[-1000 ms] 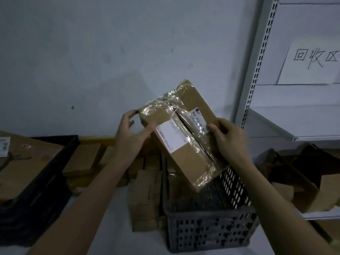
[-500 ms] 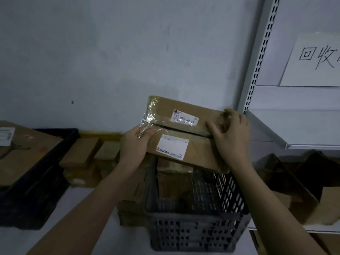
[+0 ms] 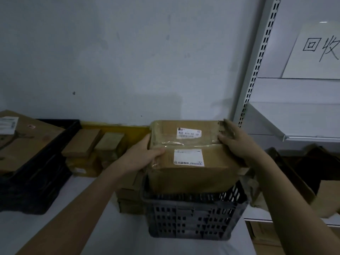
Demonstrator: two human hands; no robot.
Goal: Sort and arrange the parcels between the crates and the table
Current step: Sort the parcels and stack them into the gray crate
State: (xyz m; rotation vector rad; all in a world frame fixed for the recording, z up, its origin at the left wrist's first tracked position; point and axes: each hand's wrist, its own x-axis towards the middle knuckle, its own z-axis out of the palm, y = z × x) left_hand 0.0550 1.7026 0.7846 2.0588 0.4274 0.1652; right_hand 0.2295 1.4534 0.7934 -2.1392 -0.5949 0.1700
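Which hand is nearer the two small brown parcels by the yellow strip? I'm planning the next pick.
Left. The left hand grips the taped cardboard parcel's left side, beside those small brown parcels; the right hand holds its far side.

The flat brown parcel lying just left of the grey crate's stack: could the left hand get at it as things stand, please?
Probably yes, once free. The flat brown parcel lies uncovered, but the left hand grips the taped parcel over the grey crate.

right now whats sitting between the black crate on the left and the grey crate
In the head view, stacks of small brown parcels on the white table lie between the black crate and the grey crate.
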